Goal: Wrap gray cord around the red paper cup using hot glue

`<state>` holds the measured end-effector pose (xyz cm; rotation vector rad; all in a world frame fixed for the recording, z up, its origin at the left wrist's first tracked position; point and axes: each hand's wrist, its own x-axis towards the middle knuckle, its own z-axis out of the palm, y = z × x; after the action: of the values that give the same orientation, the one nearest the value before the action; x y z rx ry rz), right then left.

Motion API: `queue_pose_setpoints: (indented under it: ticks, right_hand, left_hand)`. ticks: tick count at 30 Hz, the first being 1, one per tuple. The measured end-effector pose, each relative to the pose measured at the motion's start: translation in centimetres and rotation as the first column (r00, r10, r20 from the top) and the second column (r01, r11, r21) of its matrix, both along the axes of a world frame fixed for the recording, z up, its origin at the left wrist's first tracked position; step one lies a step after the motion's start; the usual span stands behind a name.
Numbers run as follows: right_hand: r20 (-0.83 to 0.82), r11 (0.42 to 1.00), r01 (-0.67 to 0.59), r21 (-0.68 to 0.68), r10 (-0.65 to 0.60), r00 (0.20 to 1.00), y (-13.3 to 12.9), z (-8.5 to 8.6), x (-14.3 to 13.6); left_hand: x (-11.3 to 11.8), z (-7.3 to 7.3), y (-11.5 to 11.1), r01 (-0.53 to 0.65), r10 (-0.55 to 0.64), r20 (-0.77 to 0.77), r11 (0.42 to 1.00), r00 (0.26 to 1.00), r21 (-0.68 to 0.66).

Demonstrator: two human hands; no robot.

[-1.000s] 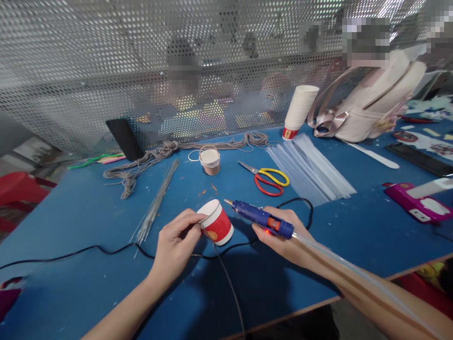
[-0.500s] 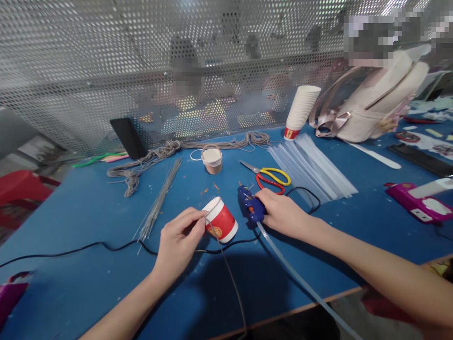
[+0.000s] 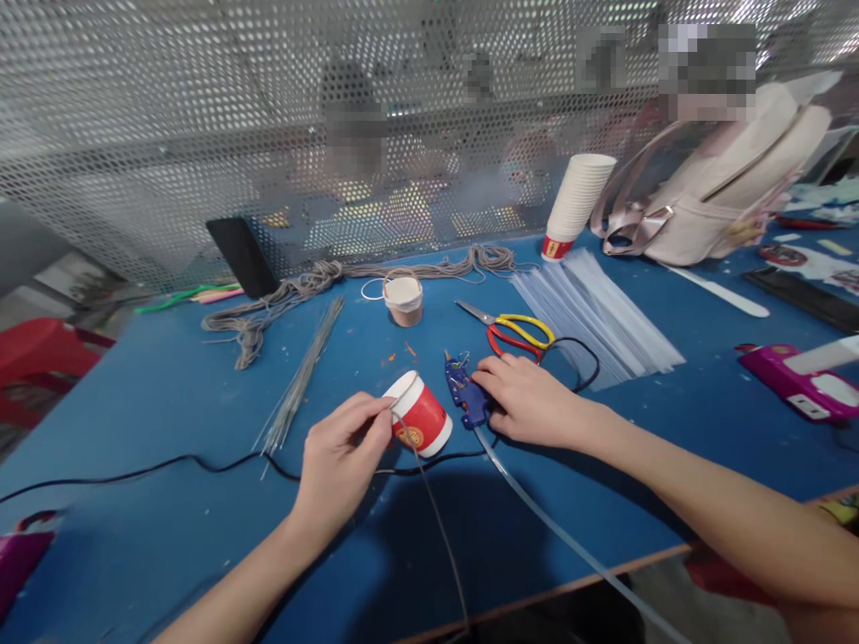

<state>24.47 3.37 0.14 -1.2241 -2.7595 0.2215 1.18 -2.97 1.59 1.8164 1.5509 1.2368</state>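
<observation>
My left hand [image 3: 345, 447] is closed, thumb and fingers pinching the rim of a red and white paper cup [image 3: 428, 419] together with a grey cord [image 3: 439, 519]. The cup tips toward that hand, and the cord trails down past the table's front edge. A blue hot glue gun [image 3: 468, 394] lies on its side right of the cup, a long clear glue stick [image 3: 537, 505] running out of its back. Beside it is my right hand [image 3: 530, 398], palm down, its loosened fingers apart at the gun's edge.
Behind the glue gun lie red and yellow-handled scissors [image 3: 514, 329] and clear strips [image 3: 604, 322]. A small cup with a handle [image 3: 403, 302], grey cord bundles [image 3: 248, 313], thin wires [image 3: 305, 380], stacked cups [image 3: 578, 206] and a backpack [image 3: 725, 192] stand or lie around. A black cable [image 3: 188, 459] crosses the table.
The glue gun has come down flat on the table, slightly left, and my right hand has loosened around it. My left hand and the cup stay nearly still.
</observation>
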Motion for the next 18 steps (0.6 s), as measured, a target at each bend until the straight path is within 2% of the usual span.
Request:
queue_pose_setpoints:
  ticks: [3, 4, 5, 6, 7, 8, 9, 10, 12, 13, 14, 15, 16, 17, 18]
  right_hand:
    - [-0.294, 0.997, 0.074, 0.033, -0.061, 0.954, -1.2, 1.1, -0.5]
    - [-0.436, 0.996, 0.086, -0.026, -0.089, 0.896, -1.8, 1.6, -0.8]
    - [-0.549, 0.986, 0.055, -0.155, -0.133, 0.825, -2.5, 2.0, -1.4]
    - [-0.592, 0.937, -0.01, -0.348, -0.212, 0.778, -3.2, 2.4, -2.0]
    - [-0.588, 0.836, -0.077, -0.544, -0.314, 0.746, -3.9, 2.6, -2.6]
    - [-0.566, 0.706, -0.151, -0.692, -0.4, 0.721, -4.5, 2.8, -3.3]
    - [-0.551, 0.595, -0.205, -0.777, -0.487, 0.678, -5.0, 2.8, -4.0]
    - [-0.532, 0.478, -0.272, -0.835, -0.576, 0.621, -5.3, 2.8, -4.6]
    - [-0.461, 0.234, -0.447, -0.863, -0.725, 0.512, -5.7, 2.6, -5.5]
    - [-0.426, 0.148, -0.516, -0.844, -0.769, 0.477, -5.7, 2.5, -5.8]
    - [-0.411, 0.109, -0.554, -0.825, -0.789, 0.457, -5.7, 2.4, -5.9]
    - [-0.422, 0.126, -0.554, -0.823, -0.787, 0.449, -5.6, 2.2, -5.9]
    - [-0.464, 0.201, -0.519, -0.831, -0.765, 0.446, -5.5, 2.1, -5.8]
    - [-0.528, 0.326, -0.455, -0.829, -0.724, 0.444, -5.4, 1.9, -5.7]
    - [-0.601, 0.475, -0.369, -0.799, -0.66, 0.451, -5.2, 1.8, -5.5]
  left_hand:
    - [0.1, 0.0, 0.0, -0.024, 0.025, -0.035, 0.999, 0.999, 0.041]
    - [0.1, 0.0, 0.0, -0.028, 0.032, -0.055, 0.997, 0.998, 0.068]
    - [0.1, 0.0, -0.1, -0.03, 0.038, -0.076, 0.994, 0.996, 0.101]
    - [0.1, 0.0, -0.2, -0.03, 0.044, -0.1, 0.99, 0.994, 0.136]
    - [0.1, 0.1, -0.2, -0.028, 0.05, -0.124, 0.985, 0.991, 0.168]
    - [0.1, 0.1, -0.3, -0.023, 0.053, -0.15, 0.981, 0.987, 0.194]
    - [0.1, 0.1, -0.4, -0.016, 0.055, -0.176, 0.976, 0.983, 0.215]
    - [0.1, 0.2, -0.5, -0.007, 0.053, -0.198, 0.973, 0.979, 0.229]
    - [0.2, 0.2, -0.6, 0.013, 0.042, -0.228, 0.971, 0.973, 0.238]
    - [0.2, 0.2, -0.6, 0.024, 0.033, -0.233, 0.971, 0.972, 0.238]
    - [0.3, 0.2, -0.6, 0.035, 0.021, -0.233, 0.971, 0.972, 0.235]
    - [0.4, 0.2, -0.7, 0.047, 0.007, -0.228, 0.972, 0.974, 0.228]
    - [0.5, 0.2, -0.7, 0.057, -0.007, -0.219, 0.973, 0.976, 0.222]
    - [0.5, 0.2, -0.7, 0.063, -0.018, -0.207, 0.975, 0.978, 0.213]
    - [0.6, 0.2, -0.7, 0.067, -0.027, -0.195, 0.977, 0.98, 0.202]
